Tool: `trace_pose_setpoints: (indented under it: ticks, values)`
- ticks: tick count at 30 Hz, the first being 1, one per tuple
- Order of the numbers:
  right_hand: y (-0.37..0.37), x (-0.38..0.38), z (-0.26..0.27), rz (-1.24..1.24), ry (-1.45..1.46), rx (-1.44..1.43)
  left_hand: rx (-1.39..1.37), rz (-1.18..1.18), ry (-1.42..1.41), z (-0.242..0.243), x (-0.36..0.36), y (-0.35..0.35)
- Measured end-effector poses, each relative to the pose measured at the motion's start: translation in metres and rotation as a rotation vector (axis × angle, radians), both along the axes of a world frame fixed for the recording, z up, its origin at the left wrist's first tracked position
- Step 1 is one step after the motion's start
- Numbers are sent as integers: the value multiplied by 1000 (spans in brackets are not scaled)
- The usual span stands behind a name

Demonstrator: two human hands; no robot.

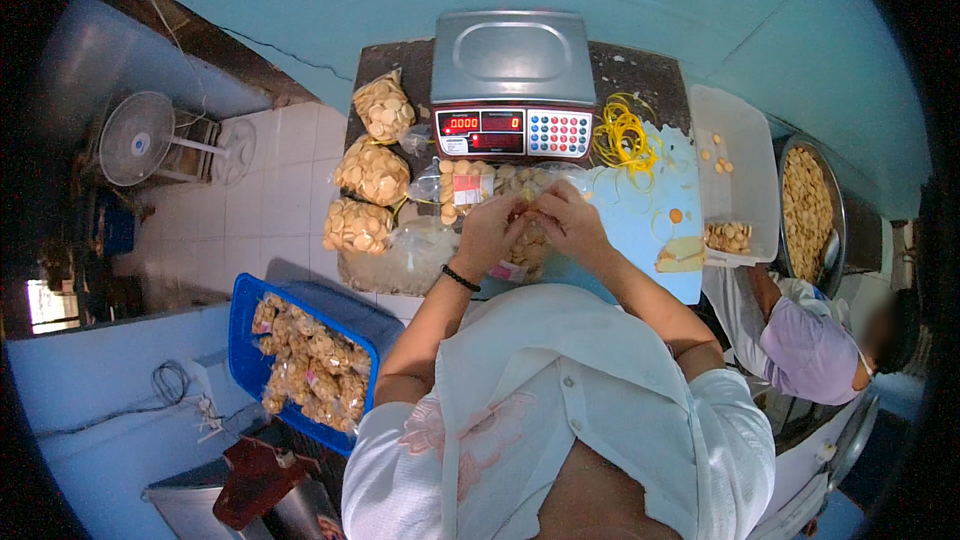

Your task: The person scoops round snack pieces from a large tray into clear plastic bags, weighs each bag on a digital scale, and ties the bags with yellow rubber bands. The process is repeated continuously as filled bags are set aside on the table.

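Observation:
My left hand point(491, 231) and my right hand point(568, 221) meet over a clear plastic bag of round crackers point(527, 249), fingers pinched at its gathered neck. A little yellow shows at the fingertips; its form is too small to tell. Behind my hands lie more filled bags, one with a red and white label point(472, 189). Beyond them stands a digital scale point(514, 60) with a bare steel pan and lit red digits. Several tied bags of crackers point(373, 174) sit at the table's left. A tangle of yellow rubber bands point(624, 136) lies right of the scale.
A blue crate point(238, 345) of bagged crackers stands at the lower left. On the right are a translucent tub point(739, 187) with some crackers and a large metal bowl of loose crackers point(806, 210). A person point(810, 352) is beside them. A white fan point(139, 139) stands far left.

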State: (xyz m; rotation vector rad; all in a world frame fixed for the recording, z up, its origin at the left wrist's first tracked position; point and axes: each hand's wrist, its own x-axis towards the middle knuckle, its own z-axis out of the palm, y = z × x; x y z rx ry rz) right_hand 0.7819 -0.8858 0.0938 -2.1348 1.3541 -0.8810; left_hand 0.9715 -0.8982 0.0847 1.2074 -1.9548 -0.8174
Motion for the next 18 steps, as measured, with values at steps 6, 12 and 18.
trace_pose_setpoints:
  ticks: [6, 12, 18]
  values:
    - [2, 7, -7, -76, -424, 380, -105, -63, -152, -1, 5, 3]
    - [1, -1, -7, 18, -308, 334, 49, -103, 107, 2, 8, 8]
    - [1, -12, 1, 175, -299, 359, 94, -116, 73, 16, 15, 2]
